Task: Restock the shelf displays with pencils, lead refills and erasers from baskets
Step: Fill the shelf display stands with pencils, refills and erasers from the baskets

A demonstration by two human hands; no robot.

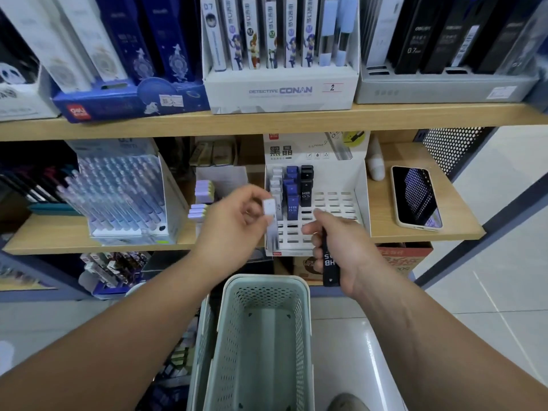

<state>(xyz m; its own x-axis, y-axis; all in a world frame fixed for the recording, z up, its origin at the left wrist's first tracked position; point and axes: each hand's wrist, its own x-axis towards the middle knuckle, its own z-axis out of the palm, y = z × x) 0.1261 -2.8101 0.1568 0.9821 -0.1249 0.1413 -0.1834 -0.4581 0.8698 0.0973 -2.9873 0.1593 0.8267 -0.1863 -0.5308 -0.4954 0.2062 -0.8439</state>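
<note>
Head view: two hands work in front of one white slotted rack (338, 203) on the middle shelf (382, 232). The left hand (234, 215) pinches one white refill (269, 209) between thumb and fingertips, just before the rack's 9 o'clock edge. The right hand (341, 244) is curled round one black refill (329, 269) (marked HB 0.5, printed end toward the camera), at the rack's 6 o'clock edge.

Rack contents: three filled columns, white, blue and black, all on its 9 o'clock side. The black column (306, 185) shows two cases; the white and blue cases overlap too closely to count. Slots toward 3 o'clock and 6 o'clock stand open.

One green basket (264, 277) sits at 6 o'clock of the rack, below both wrists, its rim clear of the shelf edge.

Surroundings: one phone (416, 200) lies flat at 3 o'clock of the rack, apart from it. Two stacks of purple erasers (204, 188) stand at 9 o'clock, just behind the left hand. One pen display (127, 191) stands farther toward 9 o'clock. One Conan box (281, 87) occupies the upper shelf at 12 o'clock.
</note>
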